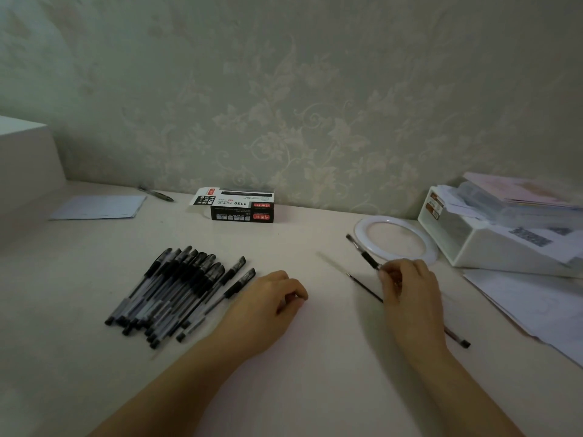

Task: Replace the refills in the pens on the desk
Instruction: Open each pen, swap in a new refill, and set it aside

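Nearest the viewer, two bare forearms reach out over the pale surface (315, 373). The left hand (268, 305) rests on it with its fingers loosely curled and nothing in its grip, just to the right of a pile of capped black gel pens (176, 294) that lie fanned together, well over a dozen of them. The right hand (407, 290) has its fingers curled round a single pen (362, 251), pinching it near the black rubber sleeve so that its far end points up and away to the left. Beneath that hand lies a thin dark refill (364, 287), and a faint clear tube or refill (331, 263) lies just beyond it, too pale to identify with certainty. The capped end of another pen (457, 339) pokes out from under the right wrist. Further back stand a white ring-shaped object (359, 230), a white storage box (492, 247) heaped with papers, and loose sheets (536, 304) to the right. Against the wallpapered wall sit an opened black refill box (241, 209), a lone pen (156, 193) and a sheet of paper (101, 207). Judging by the large untouched-looking pile and only one pen in hand, the work seems to be at an early stage, though which pens already carry new refills cannot be told.
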### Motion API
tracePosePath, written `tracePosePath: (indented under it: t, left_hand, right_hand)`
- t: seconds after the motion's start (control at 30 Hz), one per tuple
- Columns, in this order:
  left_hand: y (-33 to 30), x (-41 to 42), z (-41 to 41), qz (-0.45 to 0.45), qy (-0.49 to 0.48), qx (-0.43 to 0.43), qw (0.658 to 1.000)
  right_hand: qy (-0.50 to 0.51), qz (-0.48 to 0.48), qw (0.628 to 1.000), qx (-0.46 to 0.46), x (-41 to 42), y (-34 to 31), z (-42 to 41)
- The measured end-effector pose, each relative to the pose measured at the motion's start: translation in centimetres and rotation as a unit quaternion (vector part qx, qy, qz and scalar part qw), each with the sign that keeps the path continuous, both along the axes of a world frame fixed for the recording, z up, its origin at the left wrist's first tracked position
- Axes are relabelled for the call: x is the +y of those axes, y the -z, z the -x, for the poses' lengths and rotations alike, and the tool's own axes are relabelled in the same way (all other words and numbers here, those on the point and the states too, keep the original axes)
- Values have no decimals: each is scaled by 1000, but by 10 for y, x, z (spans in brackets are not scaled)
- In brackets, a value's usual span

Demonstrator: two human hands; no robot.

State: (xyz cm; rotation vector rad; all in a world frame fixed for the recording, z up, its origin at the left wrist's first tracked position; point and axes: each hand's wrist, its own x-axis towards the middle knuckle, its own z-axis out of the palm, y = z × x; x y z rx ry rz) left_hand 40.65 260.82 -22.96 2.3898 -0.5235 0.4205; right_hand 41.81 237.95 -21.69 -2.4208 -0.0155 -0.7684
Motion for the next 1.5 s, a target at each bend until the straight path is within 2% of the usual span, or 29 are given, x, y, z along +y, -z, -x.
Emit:
tracePosePath:
  t: [0.1, 0.2, 0.3, 0.4, 0.53, 0.6, 0.7, 0.77, 0.87, 1.0, 1.17, 1.4, 1.5]
  left_hand:
    - [1, 10, -4, -16, -76, -10, 997]
    - [0, 15, -7, -10, -137, -29, 990]
    - [-3, 5, -4, 23, -120, -56, 991]
    - [-4, -10, 4, 46, -46, -30, 997]
    - [-5, -16, 8, 32, 34, -6, 999]
    - [-6, -14, 8, 8, 32, -16, 999]
    - [-7, -10, 8, -22, 15, -27, 999]
    - [-6, -10, 9, -29, 12, -27, 999]
    - [-5, -11, 10, -9, 17, -9, 1000]
    - [-8, -11, 9, -43, 41, 8, 998]
    - [-8, -11, 13, -118, -57, -24, 991]
    - [-7, -15, 13, -132, -135, -20, 982]
    - [-8, -15, 13, -108, -188, -3, 976]
  right_hand:
    - [-83, -131, 988, -22, 14, -4, 2]
    - [-124, -269, 954, 43, 23, -1, 2]
    - [-158, -355, 915, 110, 27, 3, -1]
    - [-211, -438, 859, 162, 35, 7, 1]
    - [-295, -398, 838, 227, 43, 12, 7]
    - [-283, -416, 837, 216, 43, 11, 7]
    - [-230, -430, 854, 179, 39, 10, 3]
    - [-224, -449, 847, 174, 36, 9, 1]
    - [-260, -447, 832, 200, 35, 7, 3]
    - [-309, -431, 818, 224, 36, 5, 6]
    - [-333, -415, 819, 215, 37, 3, 9]
    - [-362, -382, 832, 178, 37, 6, 11]
    - [-339, -398, 841, 136, 37, 6, 9]
